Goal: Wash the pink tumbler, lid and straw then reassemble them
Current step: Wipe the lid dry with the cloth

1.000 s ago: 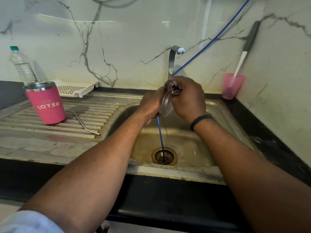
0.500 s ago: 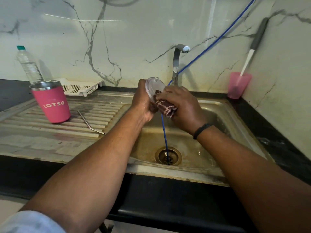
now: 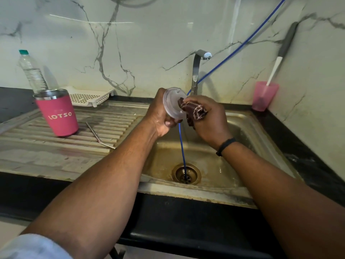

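Marble-veined wall tiles are seen behind a steel sink (image 3: 248, 128) set in a dark counter. Over the basin, a clear round lid (image 3: 172, 101) is gripped by the left hand (image 3: 160, 116), whose fingers are curled round its rim. A brown patterned cloth (image 3: 194, 110) is bunched in the curled fingers of the right hand (image 3: 209, 120) and pressed against the lid's face. Well to the left of the fingers, the pink tumbler (image 3: 58, 114) is stood upright on the draining board (image 3: 28, 146), and the bent metal straw (image 3: 99, 136) is laid just beside it. A blue hose (image 3: 182, 146) is hung below the hands into the drain (image 3: 186, 173).
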